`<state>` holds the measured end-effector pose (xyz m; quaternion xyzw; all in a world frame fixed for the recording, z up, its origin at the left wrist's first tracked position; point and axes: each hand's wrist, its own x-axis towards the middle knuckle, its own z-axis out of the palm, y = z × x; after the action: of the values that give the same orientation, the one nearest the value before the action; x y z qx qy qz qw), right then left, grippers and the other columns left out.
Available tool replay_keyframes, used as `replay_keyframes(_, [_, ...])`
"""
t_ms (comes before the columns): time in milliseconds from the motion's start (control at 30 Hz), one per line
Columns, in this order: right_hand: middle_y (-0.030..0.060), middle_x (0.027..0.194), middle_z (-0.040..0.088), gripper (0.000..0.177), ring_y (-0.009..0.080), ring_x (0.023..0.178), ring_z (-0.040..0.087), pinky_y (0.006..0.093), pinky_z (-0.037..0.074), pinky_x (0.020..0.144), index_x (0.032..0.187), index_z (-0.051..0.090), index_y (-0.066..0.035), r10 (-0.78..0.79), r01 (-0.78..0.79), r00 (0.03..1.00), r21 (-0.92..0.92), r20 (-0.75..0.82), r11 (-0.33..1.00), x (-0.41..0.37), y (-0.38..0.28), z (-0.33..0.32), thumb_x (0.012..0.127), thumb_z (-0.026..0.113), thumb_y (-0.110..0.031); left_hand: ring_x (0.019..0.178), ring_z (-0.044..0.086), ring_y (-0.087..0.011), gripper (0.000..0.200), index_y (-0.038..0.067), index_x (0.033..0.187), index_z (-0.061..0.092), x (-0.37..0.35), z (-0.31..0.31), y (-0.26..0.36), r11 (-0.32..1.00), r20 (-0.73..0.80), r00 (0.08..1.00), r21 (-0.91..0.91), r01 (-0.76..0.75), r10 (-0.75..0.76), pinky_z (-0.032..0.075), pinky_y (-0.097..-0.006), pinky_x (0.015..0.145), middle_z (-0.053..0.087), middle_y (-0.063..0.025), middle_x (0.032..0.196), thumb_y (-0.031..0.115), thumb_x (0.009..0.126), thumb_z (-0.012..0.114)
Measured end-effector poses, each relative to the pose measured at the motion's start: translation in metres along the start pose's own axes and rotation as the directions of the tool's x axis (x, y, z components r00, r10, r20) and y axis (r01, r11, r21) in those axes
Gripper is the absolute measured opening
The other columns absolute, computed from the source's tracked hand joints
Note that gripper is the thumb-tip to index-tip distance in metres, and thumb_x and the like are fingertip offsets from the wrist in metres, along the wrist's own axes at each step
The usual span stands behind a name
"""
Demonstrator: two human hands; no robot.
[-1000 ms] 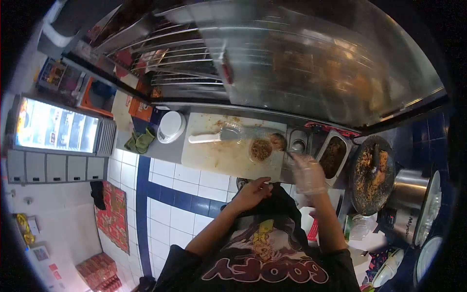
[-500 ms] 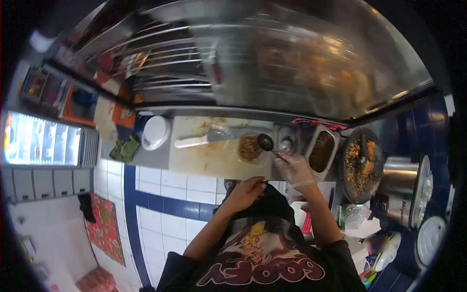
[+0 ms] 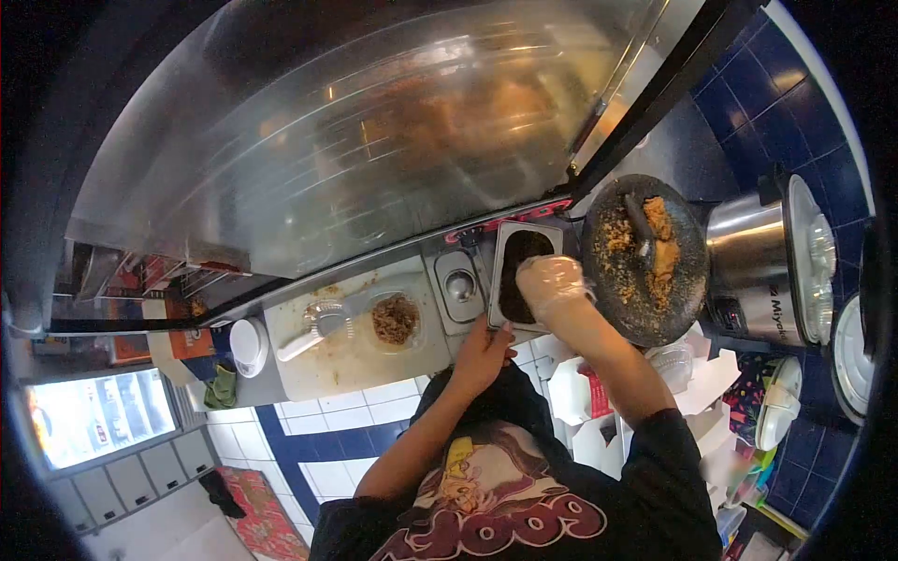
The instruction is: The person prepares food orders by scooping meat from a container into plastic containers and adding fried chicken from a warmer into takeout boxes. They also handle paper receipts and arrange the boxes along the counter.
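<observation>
Two hands are working at the far edge of a steel table (image 3: pixel 309 397), and we are viewing them from above through a strongly curved lens. The right hand (image 3: pixel 554 285), wearing a thin clear glove, is hovering over a rectangular metal pan (image 3: pixel 520 245) sunk into the table just beside a round dark pan (image 3: pixel 645 257). The glove and knuckles are covering the pan's near end, so we are not able to tell whether the fingers are closing on a utensil or hanging empty. The dark filling is showing only as a shadowed mass. The left hand (image 3: pixel 482 355), bare, is resting on the table's front edge just below the metal pan. Its fingers are bending loosely, and we are seeing nothing in them.

To the left, a clear container (image 3: pixel 395 318) of brown food is sitting on a stained cutting board (image 3: pixel 337 365), near a white-handled tool (image 3: pixel 313 335) whose head we are finding too blurred to name. A rice cooker (image 3: pixel 762 262) is standing at the right, partly cut off by the dark rim of the view. Reflections are making the contents behind the glass guard (image 3: pixel 374 140) unreadable.
</observation>
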<state>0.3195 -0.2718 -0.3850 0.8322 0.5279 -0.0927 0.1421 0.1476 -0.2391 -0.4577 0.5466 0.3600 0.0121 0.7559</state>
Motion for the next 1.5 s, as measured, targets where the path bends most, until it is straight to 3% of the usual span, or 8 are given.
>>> replay_keyframes(100, [0.0152, 0.092, 0.071, 0.017, 0.0274, 0.086, 0.071, 0.0426, 0.057, 0.070, 0.092, 0.073, -0.008, -0.144, 0.126, 0.969, 0.097, 0.200, 0.987, 0.004, 0.006, -0.014, 0.076, 0.065, -0.009, 0.072, 0.070, -0.0195, 0.036, 0.000, 0.119, 0.047, 0.005, 0.004, -0.003, 0.992, -0.052, 0.994, 0.086, -0.088, 0.093, 0.054, -0.0304, 0.058, 0.067, -0.0124, 0.090, 0.029, 0.099, 0.054])
replay_keyframes(133, [0.0158, 0.097, 0.072, 0.019, 0.0291, 0.089, 0.071, 0.0420, 0.057, 0.072, 0.093, 0.074, -0.007, 0.106, -0.247, 0.946, 0.470, 0.306, 0.848, 0.006, 0.008, -0.009, 0.077, 0.064, -0.011, 0.072, 0.070, -0.0209, 0.033, 0.000, 0.117, 0.046, 0.004, 0.004, -0.004, 0.979, -0.031, 0.987, 0.137, -0.149, 0.155, 0.055, -0.0312, 0.057, 0.067, -0.0129, 0.090, 0.027, 0.099, 0.054])
replay_keyframes(200, [0.0163, 0.097, 0.072, 0.020, 0.0313, 0.089, 0.071, 0.0419, 0.057, 0.075, 0.092, 0.074, -0.007, -0.223, 0.193, 0.936, 0.132, 0.273, 0.972, -0.002, 0.013, -0.030, 0.077, 0.064, -0.012, 0.076, 0.072, -0.0223, 0.033, -0.001, 0.118, 0.045, 0.004, 0.004, -0.006, 0.990, -0.036, 0.994, 0.099, -0.098, 0.102, 0.055, -0.0323, 0.058, 0.067, -0.0143, 0.092, 0.024, 0.098, 0.054])
replay_keyframes(567, [0.0162, 0.092, 0.071, 0.020, 0.0317, 0.088, 0.070, 0.0421, 0.056, 0.076, 0.091, 0.074, -0.008, -0.328, 0.268, 0.870, 0.205, 0.369, 0.941, -0.004, 0.047, -0.020, 0.074, 0.067, -0.013, 0.080, 0.071, -0.0226, 0.033, 0.000, 0.122, 0.045, 0.005, 0.001, 0.000, 0.983, -0.019, 0.990, 0.119, -0.140, 0.143, 0.055, -0.0332, 0.061, 0.067, -0.0149, 0.101, 0.021, 0.098, 0.054])
replay_keyframes(733, [0.0108, 0.098, 0.072, 0.024, 0.0301, 0.090, 0.068, 0.0392, 0.055, 0.079, 0.095, 0.073, -0.010, -0.399, 0.408, 0.911, 0.383, -0.105, 0.829, -0.012, 0.074, 0.002, 0.079, 0.065, -0.024, 0.080, 0.071, -0.0224, 0.032, 0.000, 0.122, 0.046, 0.002, -0.001, 0.002, 0.991, -0.003, 0.994, 0.076, -0.111, 0.112, 0.055, -0.0326, 0.062, 0.067, -0.0150, 0.101, 0.020, 0.098, 0.053])
replay_keyframes(1300, [0.0102, 0.094, 0.071, 0.024, 0.0297, 0.086, 0.067, 0.0384, 0.055, 0.078, 0.100, 0.073, -0.011, -0.314, 0.328, 0.943, 0.433, -0.106, 0.840, -0.034, 0.071, 0.025, 0.078, 0.065, -0.017, 0.082, 0.069, -0.0200, 0.035, -0.001, 0.127, 0.044, 0.010, -0.004, -0.006, 0.994, 0.031, 0.998, 0.087, -0.062, 0.060, 0.056, -0.0309, 0.066, 0.066, -0.0142, 0.103, 0.018, 0.099, 0.053])
replay_keyframes(1367, [0.0081, 0.085, 0.071, 0.016, 0.0254, 0.077, 0.068, 0.0359, 0.056, 0.071, 0.092, 0.073, -0.008, -0.252, 0.424, 0.902, 0.603, -0.351, 0.676, -0.033, 0.076, 0.042, 0.079, 0.071, -0.017, 0.082, 0.069, -0.0202, 0.034, -0.001, 0.126, 0.044, 0.009, -0.003, -0.005, 0.996, 0.019, 0.998, 0.068, -0.057, 0.056, 0.056, -0.0307, 0.065, 0.066, -0.0141, 0.103, 0.017, 0.098, 0.053])
replay_keyframes(1500, [0.0079, 0.089, 0.071, 0.016, 0.0188, 0.078, 0.067, 0.0327, 0.056, 0.071, 0.096, 0.071, -0.003, -0.211, 0.268, 0.959, 0.850, -0.189, 0.454, -0.033, 0.092, 0.068, 0.083, 0.068, -0.012, 0.081, 0.070, -0.0204, 0.033, -0.002, 0.125, 0.045, 0.007, -0.004, -0.001, 0.997, 0.021, 0.997, 0.032, -0.074, 0.073, 0.056, -0.0307, 0.062, 0.066, -0.0137, 0.101, 0.015, 0.098, 0.053])
